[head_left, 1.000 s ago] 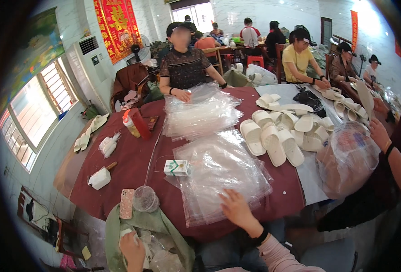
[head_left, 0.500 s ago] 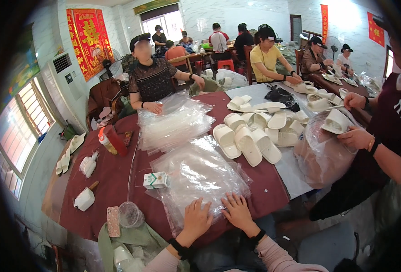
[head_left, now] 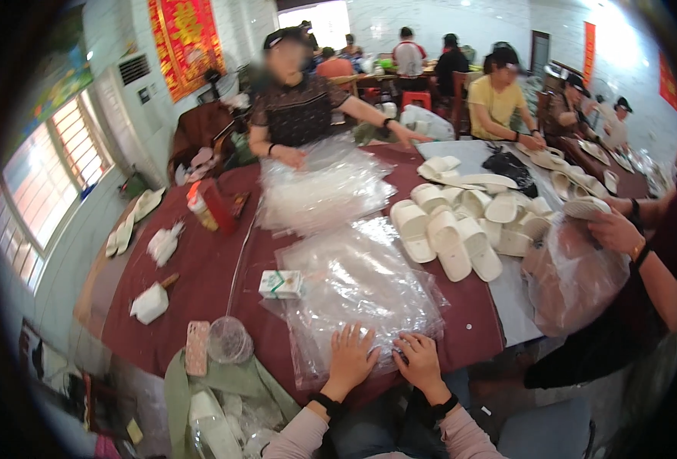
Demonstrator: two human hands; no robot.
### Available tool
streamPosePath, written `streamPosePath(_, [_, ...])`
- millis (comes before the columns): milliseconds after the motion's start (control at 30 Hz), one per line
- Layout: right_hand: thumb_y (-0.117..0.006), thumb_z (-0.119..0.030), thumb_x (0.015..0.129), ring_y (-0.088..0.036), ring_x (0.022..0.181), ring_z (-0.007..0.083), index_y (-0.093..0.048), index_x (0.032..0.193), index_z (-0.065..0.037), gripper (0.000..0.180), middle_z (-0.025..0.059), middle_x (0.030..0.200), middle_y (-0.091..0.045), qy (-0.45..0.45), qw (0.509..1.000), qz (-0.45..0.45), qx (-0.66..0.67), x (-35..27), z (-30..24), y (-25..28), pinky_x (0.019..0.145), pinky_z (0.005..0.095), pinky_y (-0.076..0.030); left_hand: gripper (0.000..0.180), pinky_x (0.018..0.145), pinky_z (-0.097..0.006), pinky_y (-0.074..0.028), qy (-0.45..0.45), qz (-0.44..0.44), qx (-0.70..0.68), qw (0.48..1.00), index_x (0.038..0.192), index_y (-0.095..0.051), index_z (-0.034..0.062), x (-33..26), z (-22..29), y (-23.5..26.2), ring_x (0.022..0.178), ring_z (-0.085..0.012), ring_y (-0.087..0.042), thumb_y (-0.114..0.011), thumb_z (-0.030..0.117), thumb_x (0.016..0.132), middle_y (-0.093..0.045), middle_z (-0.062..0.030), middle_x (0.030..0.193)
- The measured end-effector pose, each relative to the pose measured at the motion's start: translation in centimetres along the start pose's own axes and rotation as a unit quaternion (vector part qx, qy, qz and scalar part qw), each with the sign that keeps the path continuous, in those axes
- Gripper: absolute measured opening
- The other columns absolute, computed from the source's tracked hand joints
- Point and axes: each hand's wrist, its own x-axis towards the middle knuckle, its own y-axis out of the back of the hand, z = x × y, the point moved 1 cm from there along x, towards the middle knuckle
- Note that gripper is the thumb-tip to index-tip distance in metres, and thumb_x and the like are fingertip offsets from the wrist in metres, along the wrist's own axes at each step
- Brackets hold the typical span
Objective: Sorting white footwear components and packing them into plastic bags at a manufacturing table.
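Note:
My left hand [head_left: 351,356] and my right hand [head_left: 419,359] lie palm down on the near edge of a stack of clear plastic bags [head_left: 361,287]. Both have their fingers spread and hold nothing. A small white and green box [head_left: 280,284] rests on the stack's left side. Farther back is a second, looser pile of clear bags [head_left: 323,191], with a hand of the person across the table on it. Right of the bags lies a heap of cream slide slippers [head_left: 451,243].
Dark red cloth [head_left: 201,279] covers the table. At its left are a phone [head_left: 197,348], a clear plastic tub [head_left: 230,340], a white container [head_left: 149,304] and a bottle [head_left: 201,208]. On the right, a co-worker holds a slipper [head_left: 586,207] at a large plastic bag [head_left: 571,279].
The whole scene has shifted right in the picture. The person across now stretches one arm out toward the right. The co-worker's slipper has come down to the bag. My hands stay on the stack.

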Motion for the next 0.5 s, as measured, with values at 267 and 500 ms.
streamPosePath(267, [-0.068,-0.016,0.079,-0.054,0.104,0.0279,-0.065,0.103,-0.01,0.025,0.0064,0.113,-0.061,0.011,1.0,-0.007,-0.017,0.36,-0.6,-0.44,0.089,0.0418,-0.041,0.048,0.107,-0.054,-0.026,0.006,0.007,-0.017,1.0,0.131,-0.053,0.016,-0.2,-0.39,0.82,0.127,-0.036,-0.042,-0.055,0.039,0.089,-0.047,-0.0177,0.136])
streamPosePath(500, [-0.069,-0.016,0.078,-0.053,0.108,0.0294,-0.065,0.105,-0.009,0.028,0.0065,0.115,-0.061,-0.007,1.0,-0.017,-0.009,-0.05,-0.2,0.04,0.091,0.0427,-0.04,0.048,0.107,-0.053,-0.026,0.004,0.0,-0.025,1.0,0.13,-0.054,0.0151,-0.14,0.29,0.39,0.128,-0.0352,-0.04,-0.057,0.039,0.089,-0.047,-0.0172,0.136])
